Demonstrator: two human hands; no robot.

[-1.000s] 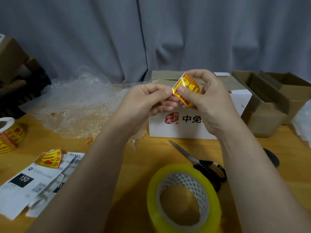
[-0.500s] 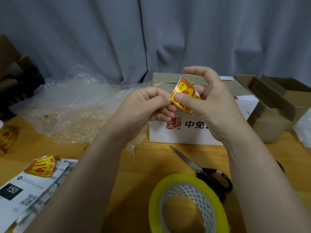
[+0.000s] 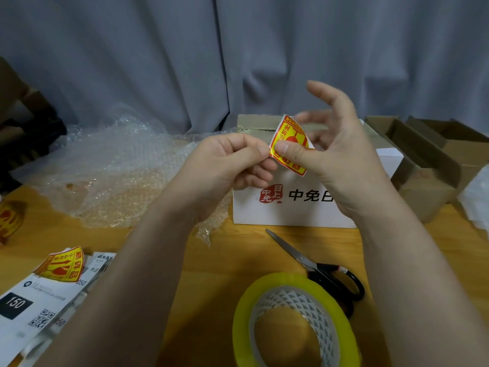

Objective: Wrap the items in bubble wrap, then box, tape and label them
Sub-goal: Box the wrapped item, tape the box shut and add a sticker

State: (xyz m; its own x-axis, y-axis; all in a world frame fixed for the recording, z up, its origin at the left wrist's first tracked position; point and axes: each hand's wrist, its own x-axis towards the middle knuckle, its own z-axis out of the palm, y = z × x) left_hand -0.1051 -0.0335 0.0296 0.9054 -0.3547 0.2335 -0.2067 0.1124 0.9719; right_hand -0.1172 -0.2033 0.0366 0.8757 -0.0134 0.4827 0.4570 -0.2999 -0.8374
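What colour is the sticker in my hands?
The sticker is yellow with red print and a red border; the head view shows it.

The bottom edge cuts off the tape roll (image 3: 280,280).

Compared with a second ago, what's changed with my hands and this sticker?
The right hand lifted its fingers off the yellow sticker and spread them; its thumb stays on the front. The left hand still pinches the left edge. White box, scissors and tape roll stayed put.
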